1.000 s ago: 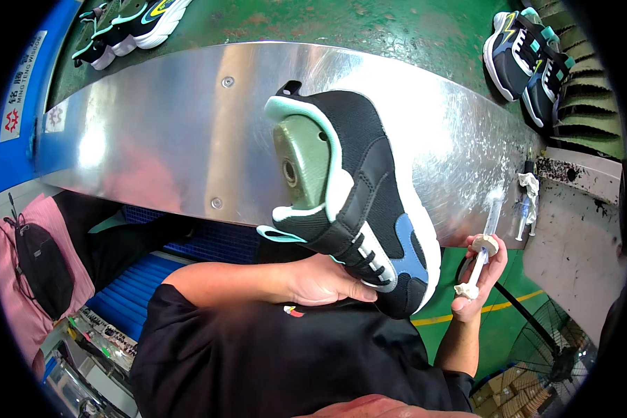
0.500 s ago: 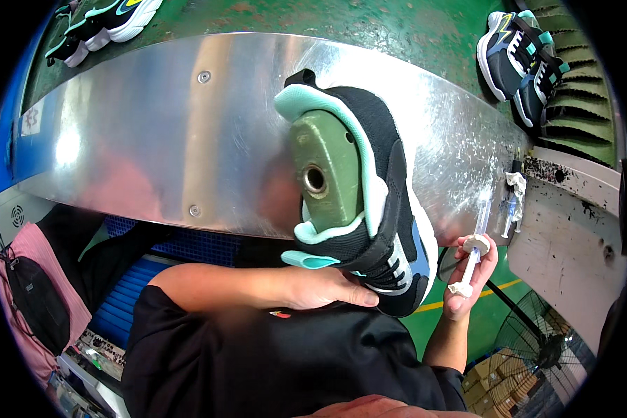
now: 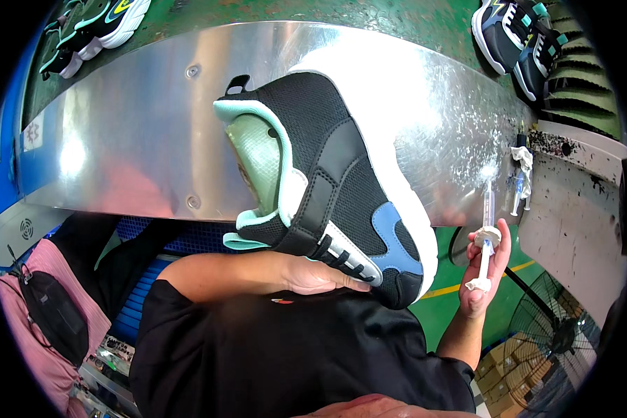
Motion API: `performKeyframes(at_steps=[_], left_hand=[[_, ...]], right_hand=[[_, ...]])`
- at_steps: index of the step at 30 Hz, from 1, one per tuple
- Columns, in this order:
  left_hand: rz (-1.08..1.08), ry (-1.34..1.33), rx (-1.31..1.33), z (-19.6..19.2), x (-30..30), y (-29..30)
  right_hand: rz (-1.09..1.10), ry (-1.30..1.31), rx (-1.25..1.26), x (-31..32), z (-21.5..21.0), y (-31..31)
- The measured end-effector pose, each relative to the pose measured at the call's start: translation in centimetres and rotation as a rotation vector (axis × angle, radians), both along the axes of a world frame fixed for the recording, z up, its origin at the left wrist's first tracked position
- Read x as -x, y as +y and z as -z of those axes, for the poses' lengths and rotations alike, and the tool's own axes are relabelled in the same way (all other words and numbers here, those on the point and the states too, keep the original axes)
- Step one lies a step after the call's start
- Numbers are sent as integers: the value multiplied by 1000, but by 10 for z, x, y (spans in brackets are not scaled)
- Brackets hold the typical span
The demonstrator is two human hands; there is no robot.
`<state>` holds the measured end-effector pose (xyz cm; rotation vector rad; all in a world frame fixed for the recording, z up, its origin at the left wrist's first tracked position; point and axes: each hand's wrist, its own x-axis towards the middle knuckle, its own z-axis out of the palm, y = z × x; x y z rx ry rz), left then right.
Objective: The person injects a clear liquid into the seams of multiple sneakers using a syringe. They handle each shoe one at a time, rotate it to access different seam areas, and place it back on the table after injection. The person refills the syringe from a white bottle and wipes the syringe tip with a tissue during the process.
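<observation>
My left hand (image 3: 320, 276) grips a black sneaker (image 3: 352, 191) near its toe from below, the thumb lying along the toe's edge. The shoe has mint lining, a blue side patch and a white sole. It is tilted, with one side and the sole edge facing up. A green shoe last (image 3: 259, 167) fills its opening. In my right hand (image 3: 482, 272), closed around it, is a clear syringe (image 3: 489, 209) with whitish lumps on its flange and plunger end. Its tip points away from me, over the metal plate (image 3: 139, 139). The fingers under the shoe are hidden.
Sneakers stand on the green surface at far left (image 3: 94, 38) and far right (image 3: 519, 42). A second syringe (image 3: 519, 184), wrapped in white stuff, lies by the plate's right end. A fan (image 3: 561, 336) and cardboard boxes (image 3: 498, 362) are at lower right.
The sneaker has rolled in my left hand and shifted left, so more of its side shows and less of the last. My right hand with the syringe has moved slightly right.
</observation>
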<state>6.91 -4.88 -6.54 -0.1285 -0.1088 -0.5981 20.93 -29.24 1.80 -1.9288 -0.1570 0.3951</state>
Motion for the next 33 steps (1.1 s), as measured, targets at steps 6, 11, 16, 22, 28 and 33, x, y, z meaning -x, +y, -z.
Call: performKeyframes(at_steps=[6, 11, 16, 22, 28, 33], left_hand=[[153, 0, -226, 1, 1, 4], [254, 25, -328, -5, -4, 7], [289, 38, -368, -7, -8, 10], [311, 57, -412, -10, -12, 14], [332, 96, -464, -12, -9, 25], [341, 138, -496, -10, -4, 34]], right_hand=[[-97, 140, -320, 7, -30, 13], [-465, 326, -755, -9, -49, 61], [-580, 282, -741, -16, -46, 92], [-584, 335, -673, -18, -49, 99], [-617, 278, -642, -18, -49, 100], [-653, 257, -588, -22, -49, 99]])
